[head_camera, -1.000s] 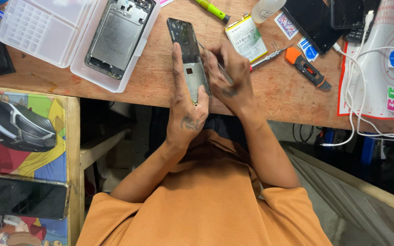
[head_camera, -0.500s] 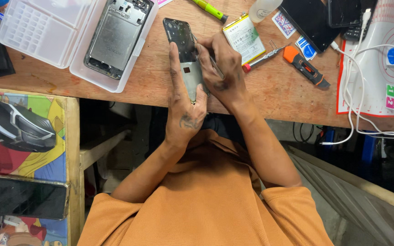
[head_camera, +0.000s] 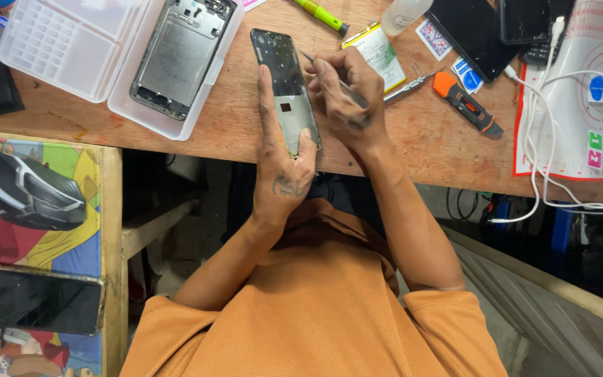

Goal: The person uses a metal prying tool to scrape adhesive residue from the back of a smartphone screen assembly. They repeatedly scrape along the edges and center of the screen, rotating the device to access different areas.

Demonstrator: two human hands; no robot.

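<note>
Left grip [head_camera: 280, 164] cradling phone frame [head_camera: 286, 89]; right grip [head_camera: 343, 94] pinching tweezers [head_camera: 329, 73]. Likely slip risk (frame overhanging tabletop [head_camera: 413, 150] edge): gouged parts, dropped frame.

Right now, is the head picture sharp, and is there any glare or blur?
Head view: even light, mostly sharp; faint sheen on the dark phone panel in the left hand; right hand with its thin tool only slightly soft; edges bend a little; under the table is dark.

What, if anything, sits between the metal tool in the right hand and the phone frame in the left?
Nothing visible does. The right hand holds the tweezers with the tip at the upper right edge of the phone frame, which the left hand holds over the table.
</note>
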